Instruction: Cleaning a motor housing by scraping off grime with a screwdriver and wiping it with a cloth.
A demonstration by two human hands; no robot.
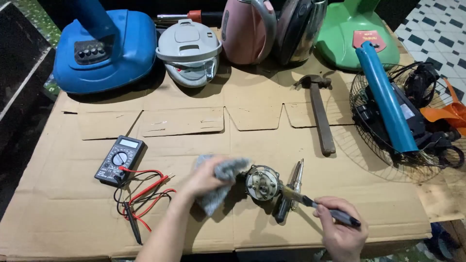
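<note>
My left hand grips a grey rag and presses it against the left side of a small round fan motor lying on the cardboard. My right hand holds a dark-handled brush by the handle, its tip touching the motor's right side. A pair of pliers or screwdrivers lies just right of the motor, under the brush.
A black multimeter with red and black leads lies to the left. A hammer lies behind. A wire fan guard with a blue tube sits at right. Blue fan base, rice cooker, kettles line the back.
</note>
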